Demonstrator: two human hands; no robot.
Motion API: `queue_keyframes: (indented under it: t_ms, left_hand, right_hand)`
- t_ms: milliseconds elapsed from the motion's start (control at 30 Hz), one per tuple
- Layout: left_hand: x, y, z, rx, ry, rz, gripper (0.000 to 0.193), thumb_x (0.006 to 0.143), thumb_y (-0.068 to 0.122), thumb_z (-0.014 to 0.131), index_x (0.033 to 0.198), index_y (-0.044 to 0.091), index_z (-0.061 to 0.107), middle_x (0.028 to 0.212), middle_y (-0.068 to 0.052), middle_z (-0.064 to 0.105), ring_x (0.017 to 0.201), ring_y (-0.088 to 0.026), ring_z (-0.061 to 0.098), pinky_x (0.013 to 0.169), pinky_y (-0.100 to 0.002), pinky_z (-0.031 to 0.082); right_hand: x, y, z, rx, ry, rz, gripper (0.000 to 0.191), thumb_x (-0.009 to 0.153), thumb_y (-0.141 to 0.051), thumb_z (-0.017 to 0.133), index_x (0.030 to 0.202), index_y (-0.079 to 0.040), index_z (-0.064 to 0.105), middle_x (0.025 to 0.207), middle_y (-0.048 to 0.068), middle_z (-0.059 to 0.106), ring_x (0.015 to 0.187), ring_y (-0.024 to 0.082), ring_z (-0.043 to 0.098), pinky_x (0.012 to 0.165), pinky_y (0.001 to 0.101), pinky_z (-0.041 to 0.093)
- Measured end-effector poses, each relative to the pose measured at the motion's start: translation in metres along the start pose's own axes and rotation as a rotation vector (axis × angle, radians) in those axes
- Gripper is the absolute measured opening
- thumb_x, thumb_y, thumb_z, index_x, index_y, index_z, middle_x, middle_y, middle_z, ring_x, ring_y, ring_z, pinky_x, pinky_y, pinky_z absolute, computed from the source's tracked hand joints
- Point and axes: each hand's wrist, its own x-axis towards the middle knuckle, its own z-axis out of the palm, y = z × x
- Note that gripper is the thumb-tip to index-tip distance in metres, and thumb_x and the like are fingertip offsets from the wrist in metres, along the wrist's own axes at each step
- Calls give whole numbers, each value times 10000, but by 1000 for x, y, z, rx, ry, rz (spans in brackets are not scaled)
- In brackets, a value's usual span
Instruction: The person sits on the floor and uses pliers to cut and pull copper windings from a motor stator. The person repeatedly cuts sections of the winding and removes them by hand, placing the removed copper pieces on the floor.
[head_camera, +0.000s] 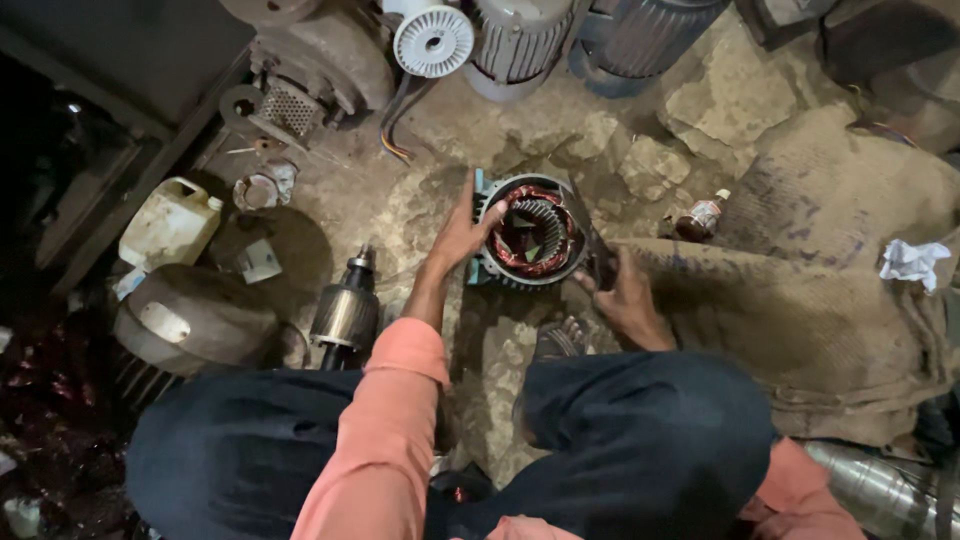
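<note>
Squatting over the stone floor (480, 130), the person braces a motor housing (528, 232) with copper windings between both hands so it cannot roll. The left hand (462, 235) lies spread against its left rim. The right hand (622, 295) grips its right edge, fingers curled; whether it also holds a tool I cannot tell. Beside the left knee stands a rotor (345, 310), and sacking (820, 300) crowds the right. Farther off are a white jug (170, 222), a small bottle (703, 215) and more motors (515, 40).
</note>
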Motion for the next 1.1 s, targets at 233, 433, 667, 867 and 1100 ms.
queue_keyframes:
  t_ms: [233, 433, 667, 867, 1100]
  left_hand:
    - [-35, 7, -1, 27, -71, 72, 1307, 697, 343, 903, 1635, 48, 43, 1640, -249, 313, 1515, -325, 335, 1229, -383, 272]
    - [-38, 8, 4, 193, -26, 159, 1417, 593, 296, 976, 1622, 59, 31, 1631, -268, 324, 1526, -403, 318, 1238, -423, 276]
    - [-14, 3, 6, 254, -108, 167, 1517, 525, 403, 1004, 1664, 179, 26, 1561, -370, 336, 1459, -535, 341, 1202, -487, 346]
    - [-16, 16, 2, 397, -146, 101, 1583, 453, 443, 1034, 1632, 230, 1, 1521, -415, 302, 1417, -591, 307, 1162, -546, 330]
    - [-18, 27, 0, 509, -187, 44, 1567, 506, 514, 999, 1649, 220, -33, 1640, -251, 322, 1447, -593, 259, 1222, -570, 253]
  right_hand:
    - [12, 33, -39, -104, -91, -486, 825, 699, -17, 774, 1480, -29, 510, 1205, 240, 696, 1033, 366, 696, 880, 393, 575]
    - [26, 16, -17, -159, -222, -405, 762, 760, -113, 837, 1456, -100, 525, 1168, 157, 730, 973, 270, 726, 820, 371, 593]
    - [22, -32, 10, -130, -285, -806, 788, 760, -162, 858, 1426, 20, 477, 1189, 250, 655, 1061, 403, 643, 897, 455, 533]
    - [19, -25, 12, -249, -273, -805, 721, 694, -12, 735, 1396, -12, 574, 1145, 189, 689, 1099, 365, 669, 951, 448, 540]
    - [25, -10, 18, -337, -138, -1170, 591, 776, -212, 627, 1289, 81, 626, 1327, 215, 660, 1224, 337, 645, 1044, 451, 521]
